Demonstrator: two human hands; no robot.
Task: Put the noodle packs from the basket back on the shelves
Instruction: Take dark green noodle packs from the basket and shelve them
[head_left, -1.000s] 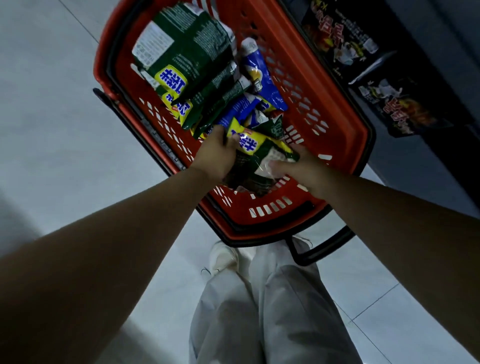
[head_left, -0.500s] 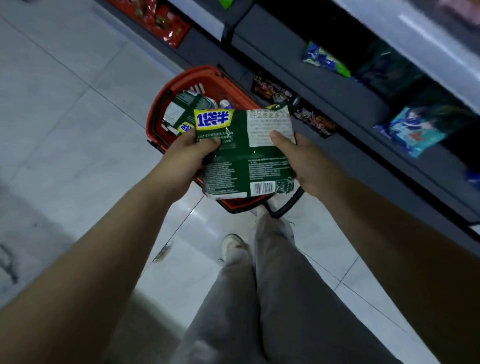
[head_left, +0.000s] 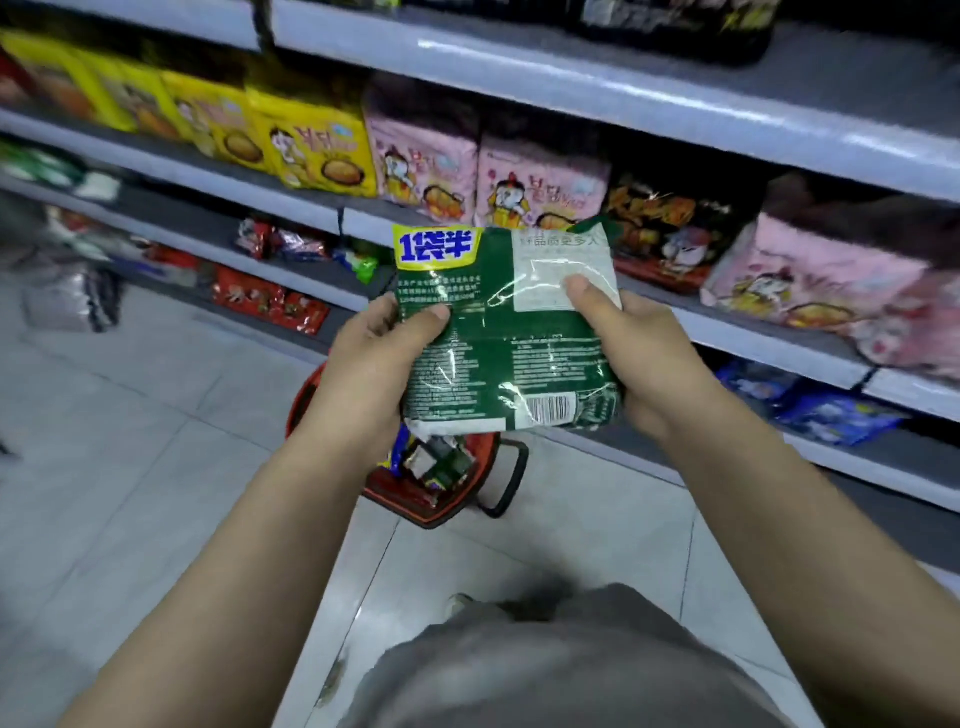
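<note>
Nearest the camera, your grey trousers (head_left: 561, 665) fill the lower edge, and both forearms reach forward over the tiled floor (head_left: 130, 441). Between them you hold one green noodle pack (head_left: 498, 332), back face up, barcode toward you. Your left hand (head_left: 371, 374) grips its left edge, thumb curled over the printed face. Your right hand (head_left: 649, 358) grips the right edge, thumb pressed on the white panel. Below and beyond the pack, the red basket (head_left: 300, 415) stands on the floor just beside the shelving, with further packs (head_left: 439, 462) inside it. Farther off, the grey shelves (head_left: 753, 338) carry yellow multipacks (head_left: 311, 150), pink multipacks (head_left: 540, 182) and black multipacks (head_left: 670, 218). Blue packs (head_left: 831, 410) lie on a lower tier. Step in hand, as judged: carrying one pack from basket to shelf. No matching green stock is evident in the row straight ahead, so the next move calls for finding its place, then setting it in without crushing it.
</note>
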